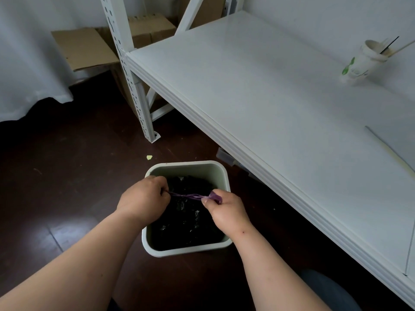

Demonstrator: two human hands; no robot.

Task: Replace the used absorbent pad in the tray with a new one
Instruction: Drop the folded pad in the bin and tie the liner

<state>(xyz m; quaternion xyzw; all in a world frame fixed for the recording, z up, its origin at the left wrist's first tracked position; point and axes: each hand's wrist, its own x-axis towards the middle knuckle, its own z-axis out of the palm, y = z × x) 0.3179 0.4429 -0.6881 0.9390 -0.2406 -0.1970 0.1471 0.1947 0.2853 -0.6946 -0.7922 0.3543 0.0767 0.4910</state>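
pulling outward, the left hand (143, 199) and the right hand (224, 208) each pinch one end of a purple drawstring (190, 195), which runs taut between the two sets of curled fingers. directly below the fingers sits a black bag (186, 218) inside a pale green bin (215, 170) on the dark floor (67, 176).

the used pad itself cannot be seen; it may be inside the bag, but that is only a guess, and no tray or fresh pad shows anywhere. judging by the task, this looks like closing up the waste.

the bag looks thin, soft and crinkly, likely light and easy to tear if yanked; the string looks stretchy and slick, so the best hold is where the fingers are now, close to the gathered mouth, or by both string ends together when lifting.

to the right of the fingers and above them runs a white shelf (280, 104), with a paper cup (363, 61) holding sticks far beyond the right fingertips. the cup carries a green leaf-like print, but its lettering is too blurred to read. cardboard boxes (148, 28) stand far beyond the left fingers; no writing on them is legible.
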